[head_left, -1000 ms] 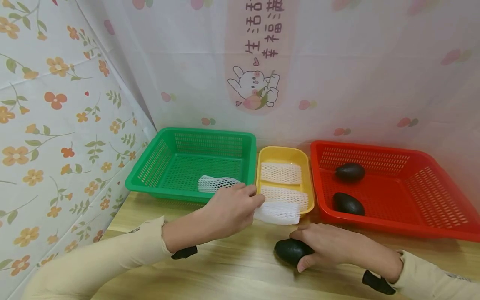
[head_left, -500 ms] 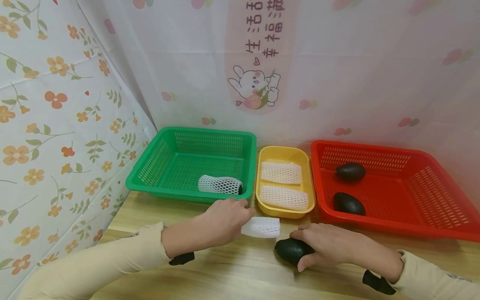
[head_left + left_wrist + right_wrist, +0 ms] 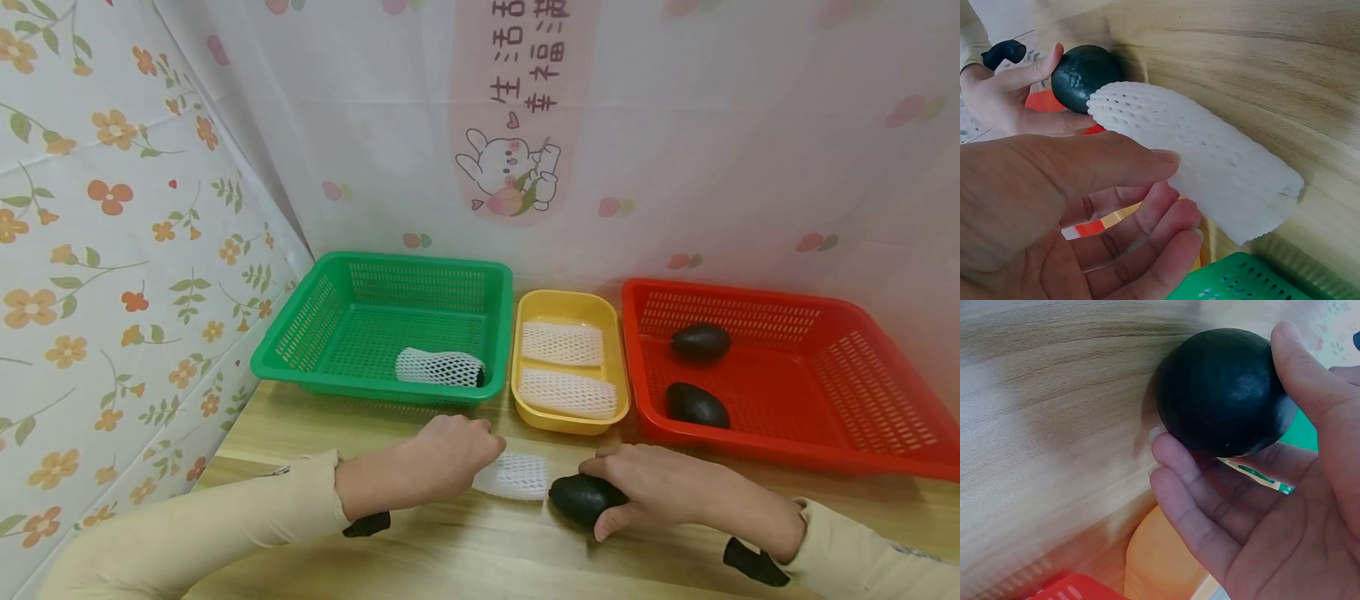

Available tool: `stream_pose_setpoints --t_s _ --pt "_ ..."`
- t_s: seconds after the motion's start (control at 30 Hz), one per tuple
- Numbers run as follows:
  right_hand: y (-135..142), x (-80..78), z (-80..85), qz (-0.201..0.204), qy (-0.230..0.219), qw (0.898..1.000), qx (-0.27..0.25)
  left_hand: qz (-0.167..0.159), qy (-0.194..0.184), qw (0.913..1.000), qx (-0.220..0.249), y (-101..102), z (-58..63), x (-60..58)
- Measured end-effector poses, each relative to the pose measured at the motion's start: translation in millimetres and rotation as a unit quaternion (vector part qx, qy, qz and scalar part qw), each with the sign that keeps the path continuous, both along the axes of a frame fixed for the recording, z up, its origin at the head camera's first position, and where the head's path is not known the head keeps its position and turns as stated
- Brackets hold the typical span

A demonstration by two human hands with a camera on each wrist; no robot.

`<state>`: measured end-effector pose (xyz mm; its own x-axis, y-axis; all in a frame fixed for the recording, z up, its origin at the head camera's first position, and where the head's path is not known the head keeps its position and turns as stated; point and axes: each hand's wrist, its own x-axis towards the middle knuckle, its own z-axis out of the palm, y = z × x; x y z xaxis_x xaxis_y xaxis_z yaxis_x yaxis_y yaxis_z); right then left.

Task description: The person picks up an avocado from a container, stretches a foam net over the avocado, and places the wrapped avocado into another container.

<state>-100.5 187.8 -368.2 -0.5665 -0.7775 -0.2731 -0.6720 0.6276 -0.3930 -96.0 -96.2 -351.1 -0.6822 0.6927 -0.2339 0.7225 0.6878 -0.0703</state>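
Note:
My left hand (image 3: 448,457) pinches a white foam net sleeve (image 3: 513,477) between thumb and fingers, low over the wooden table. In the left wrist view the sleeve (image 3: 1204,159) looks flattened, its far end close to the dark avocado (image 3: 1085,76). On the table my right hand (image 3: 663,483) grips that avocado (image 3: 585,500), thumb on the near side and fingers on the far side. Seen from the right wrist, the avocado (image 3: 1225,394) sits between thumb and curled fingers. Sleeve and avocado lie nearly end to end; whether they touch I cannot tell.
Behind the hands stand a green basket (image 3: 390,387) with a netted avocado (image 3: 438,367), a yellow tray (image 3: 572,423) holding two foam net sleeves (image 3: 567,393), and a red basket (image 3: 832,392) with two avocados (image 3: 697,406). A patterned curtain (image 3: 675,150) hangs behind.
My left hand has brought the foam net sleeve from the yellow tray's front edge down and left to the table beside the avocado. The right hand and its avocado have stayed put.

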Motion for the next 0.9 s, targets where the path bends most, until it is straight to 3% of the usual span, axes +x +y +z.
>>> stream_pose_setpoints --t_s 0.63,0.9 --pt "-0.1 1.0 0.5 -0.009 -0.001 1.0 0.009 0.017 -0.014 0.9997 -0.005 7.5 -5.1 0.3" --pt "0.4 0.5 -1.1 -0.013 -0.004 1.0 0.009 -0.016 0.033 0.9993 0.002 11.2 -11.4 2.6"
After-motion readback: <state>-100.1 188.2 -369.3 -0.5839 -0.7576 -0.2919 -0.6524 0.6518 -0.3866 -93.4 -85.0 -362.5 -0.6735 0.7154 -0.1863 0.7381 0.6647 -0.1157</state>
